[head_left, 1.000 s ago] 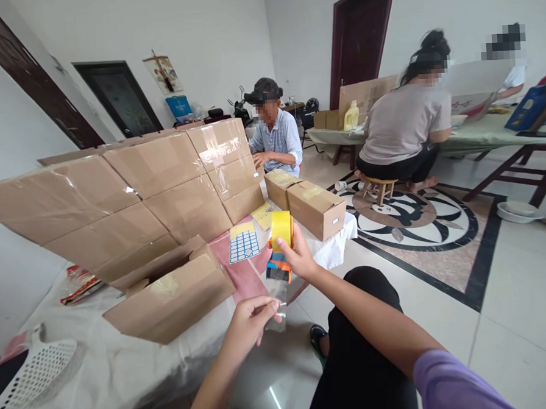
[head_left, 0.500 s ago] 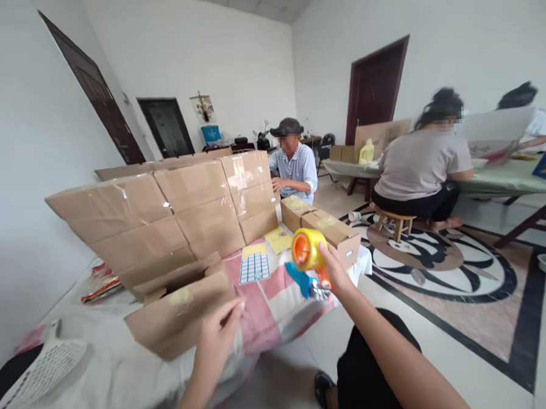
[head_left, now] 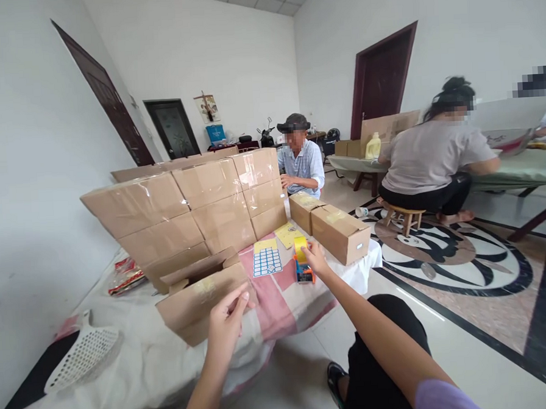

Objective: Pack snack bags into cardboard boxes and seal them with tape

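Observation:
My right hand point(head_left: 317, 258) grips a tape dispenser point(head_left: 300, 250) with a yellow roll and blue and orange parts, low over the front part of the cloth-covered table. A sheet of blue-edged labels point(head_left: 266, 263) lies just left of it, with a yellow sheet point(head_left: 287, 234) behind. My left hand point(head_left: 229, 313) is closed, its fingertips pinched; what they hold, if anything, cannot be made out. It is in front of a cardboard box point(head_left: 205, 302) whose top flaps stand up.
Stacked taped boxes point(head_left: 185, 203) form a wall behind. Two closed boxes point(head_left: 341, 231) stand at the right. A white perforated basket point(head_left: 82, 355) and a red packet point(head_left: 125, 274) lie left. One person point(head_left: 300, 157) sits opposite; another point(head_left: 435, 150) sits on a stool point(head_left: 404, 216).
My right hand has lowered the tape dispenser toward the table and turned it more upright. The left hand stays pinched in front of the open box. The view has shifted slightly.

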`<state>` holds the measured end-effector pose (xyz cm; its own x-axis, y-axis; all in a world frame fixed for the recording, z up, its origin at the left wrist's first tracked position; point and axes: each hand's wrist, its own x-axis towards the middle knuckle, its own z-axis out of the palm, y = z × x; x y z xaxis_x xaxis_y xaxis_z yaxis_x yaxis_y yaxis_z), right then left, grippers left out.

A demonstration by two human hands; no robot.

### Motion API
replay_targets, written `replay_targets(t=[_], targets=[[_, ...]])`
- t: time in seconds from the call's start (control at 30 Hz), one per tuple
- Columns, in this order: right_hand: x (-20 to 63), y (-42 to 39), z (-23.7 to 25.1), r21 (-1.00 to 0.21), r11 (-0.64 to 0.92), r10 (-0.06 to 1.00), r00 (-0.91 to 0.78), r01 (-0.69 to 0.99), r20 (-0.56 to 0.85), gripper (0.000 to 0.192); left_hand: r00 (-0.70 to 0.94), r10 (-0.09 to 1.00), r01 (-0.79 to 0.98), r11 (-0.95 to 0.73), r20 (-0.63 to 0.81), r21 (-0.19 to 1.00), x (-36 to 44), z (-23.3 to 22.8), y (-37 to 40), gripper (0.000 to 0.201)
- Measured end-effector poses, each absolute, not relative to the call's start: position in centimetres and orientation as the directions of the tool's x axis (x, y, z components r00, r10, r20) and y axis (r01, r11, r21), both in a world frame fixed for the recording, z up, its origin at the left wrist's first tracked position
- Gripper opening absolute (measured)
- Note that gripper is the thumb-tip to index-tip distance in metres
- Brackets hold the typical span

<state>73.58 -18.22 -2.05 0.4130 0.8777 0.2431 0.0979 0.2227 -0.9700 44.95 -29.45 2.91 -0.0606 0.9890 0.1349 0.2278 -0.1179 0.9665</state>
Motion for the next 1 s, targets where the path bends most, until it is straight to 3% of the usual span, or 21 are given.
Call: replay_targets(t=[0.1,0.17,0.27,0.37,0.43,0.53,0.6,0.7,0.77,0.87,1.0], targets=[[72.1,-20.2,-1.0,-0.910,0.265,0.827,0.411,0.318,0.384,0.052,-0.033,0.993,0.227,-0.106,0.117,0.968,44.3,3.4,-29.6,0.088],[70.0,-22.1,0.2,-0.816,0.391,0.833,0.214,0.425,0.510,0.039,-0.014,0.992,0.232,-0.116,0.123,0.966,44.0,3.5,-29.8,0.085],[65.8,-24.9,2.2,-0.774,0.544,0.833,-0.096,0.325,0.545,0.022,0.029,0.986,0.270,-0.167,0.165,0.948,44.1,3.5,-29.9,0.076],[62.6,-26.8,3.8,-0.764,0.600,0.800,-0.182,0.239,0.571,0.015,0.100,0.963,0.362,-0.268,0.249,0.893,44.0,3.5,-29.7,0.062],[61.7,-27.7,4.5,-0.707,0.649,0.759,-0.189,0.280,0.623,0.014,0.111,0.956,0.471,-0.291,0.272,0.833,43.4,3.9,-29.6,0.057],[61.6,-28.7,5.5,-0.617,0.697,0.698,-0.147,0.366,0.701,0.016,-0.068,0.972,0.733,-0.103,0.223,0.673,40.8,5.1,-29.1,0.057],[62.0,-29.3,6.3,-0.596,0.708,0.674,-0.114,0.378,0.729,0.015,-0.245,0.930,0.830,0.055,0.274,0.555,38.5,6.0,-28.6,0.052],[62.4,-29.6,7.8,-0.621,0.701,0.695,-0.140,0.350,0.706,0.016,-0.293,0.809,0.917,0.086,0.510,0.391,35.3,6.8,-27.1,0.048],[62.4,-29.5,8.9,-0.658,0.685,0.725,-0.207,0.313,0.657,0.019,-0.228,0.784,0.959,0.079,0.578,0.272,33.9,6.8,-25.7,0.060],[62.0,-28.9,10.7,-0.726,0.652,0.748,-0.344,0.219,0.567,0.024,-0.161,0.880,0.969,0.054,0.446,0.243,32.7,6.1,-23.6,0.071],[60.4,-27.0,12.6,-0.813,0.575,0.744,-0.467,0.085,0.477,0.030,-0.122,0.914,0.948,-0.008,0.386,0.319,32.2,5.1,-22.9,0.043]])
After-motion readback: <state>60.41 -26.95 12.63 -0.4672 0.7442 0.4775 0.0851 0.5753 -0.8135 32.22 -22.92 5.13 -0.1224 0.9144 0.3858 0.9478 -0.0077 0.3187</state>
